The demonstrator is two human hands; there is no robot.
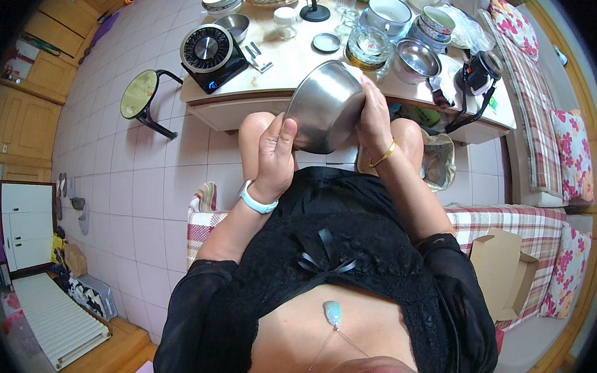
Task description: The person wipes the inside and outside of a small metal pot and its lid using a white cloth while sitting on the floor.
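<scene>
A stainless-steel bowl [322, 110] is held up above my knees, tilted on its side, with its outer wall and base towards me. My left hand [277, 144] grips it at the left, the thumb lying along the metal wall. On the other side my right hand [373, 112] clasps the wall and rim; some of its fingers are hidden behind the bowl. What the bowl holds inside cannot be seen. Just beyond it, on the table [292, 76], lie a round metal lid [326, 42] and a stack of glass bowls [369, 46].
At the table's left stand a black appliance with a round grille [211, 56] and a small steel bowl [235, 26]. Rightward are another steel bowl [418, 58], an enamel pot [389, 14] and stacked patterned bowls [436, 24]. A stool [140, 95] is left; a lined bin [439, 160] sits beside my right leg.
</scene>
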